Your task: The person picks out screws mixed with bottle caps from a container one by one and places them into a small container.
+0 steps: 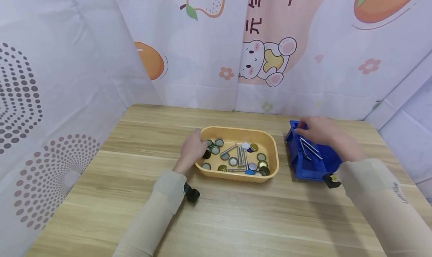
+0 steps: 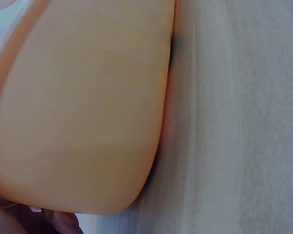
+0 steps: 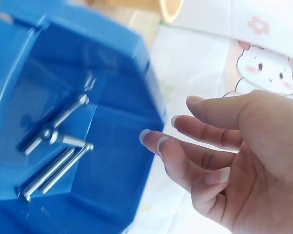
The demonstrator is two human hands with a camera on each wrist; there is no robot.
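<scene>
"pale sleeves sit closest to us: the right sleeve and the left sleeve, stretched over the wood-grain worktop. what are the hands doing?"

"the left hand grips the left end of the yellow tray, by the rim. the right hand hovers above the blue bin, fingers loosely bent and apart, nothing between them."

"and the metal bolts?"

"four metal bolts show on the bin's floor in the right wrist view: two lie nearly side by side, the other two meet at an angle. the tray bolts lie in the yellow tray, mixed in with bottle caps. the bin stands to the right of the tray, with a gap between them."

"how would you expect a bolt to handle?"

"stiff, hard to damage, and light enough for two fingertips, though dense for its size. the smooth shank looks slippery and could roll, so i'd pinch it mid-shank, or just under the head where the flare stops it slipping."

"the caps?"

"thin and light, i'd guess. take one across its crimped edge, which should give the fingertips some bite."

"and the tray?"

"probably light, fairly stiff plastic that could slide when nudged. holding the end rim seems a sound place to steady it."
</scene>
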